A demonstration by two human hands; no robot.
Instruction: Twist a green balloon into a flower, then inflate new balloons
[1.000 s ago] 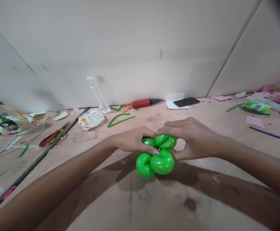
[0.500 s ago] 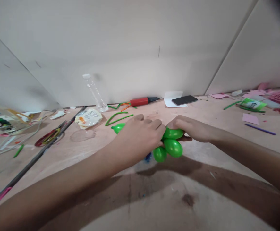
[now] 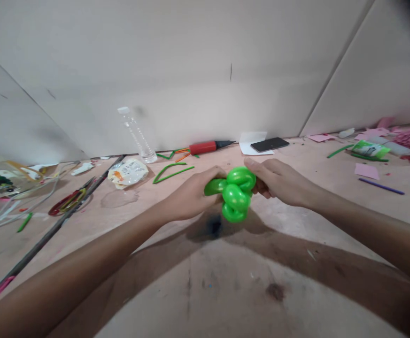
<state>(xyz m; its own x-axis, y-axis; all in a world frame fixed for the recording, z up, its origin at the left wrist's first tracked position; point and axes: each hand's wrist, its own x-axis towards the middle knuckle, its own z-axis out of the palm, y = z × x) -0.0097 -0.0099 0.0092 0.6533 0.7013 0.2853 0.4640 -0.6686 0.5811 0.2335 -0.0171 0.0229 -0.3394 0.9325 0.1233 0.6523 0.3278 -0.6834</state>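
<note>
A twisted green balloon (image 3: 235, 192), knotted into several rounded lobes, is held above the wooden floor between both hands. My left hand (image 3: 190, 195) is closed around its left end, where a green segment sticks out. My right hand (image 3: 275, 180) grips the right side, its thumb pressed on the top lobe. The fingers behind the balloon are hidden.
A red hand pump (image 3: 206, 147), a clear plastic bottle (image 3: 137, 136), a black phone (image 3: 270, 144) on white paper and uninflated green balloons (image 3: 171, 172) lie by the wall. A packet (image 3: 127, 172) and scissors (image 3: 67, 201) lie left. Pink paper scraps (image 3: 367, 170) and a green packet (image 3: 370, 150) lie right.
My left hand slid from over the balloon to grip its left end. The balloon was turned and lifted, so its lobes now stack up between both hands.
</note>
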